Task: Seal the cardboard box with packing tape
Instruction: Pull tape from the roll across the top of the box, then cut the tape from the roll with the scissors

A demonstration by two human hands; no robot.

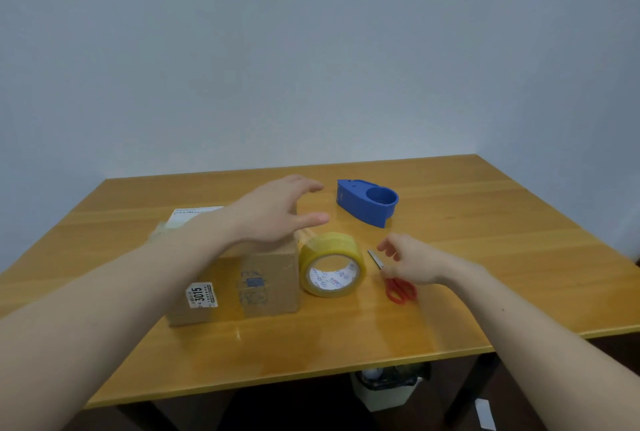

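From the head view, the cardboard box (235,286) sits on the wooden surface (485,240), with the tape roll (332,264) touching its right side. The left hand (277,212) hovers spread, grip released. The right hand (412,262) hangs loosely curled over red scissors (401,290), grasping nothing. A blue dispenser (367,201) lies behind.

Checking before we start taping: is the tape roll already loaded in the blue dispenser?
No. The tape roll stands on edge on the table beside the cardboard box, while the blue dispenser sits apart, its hub bare.
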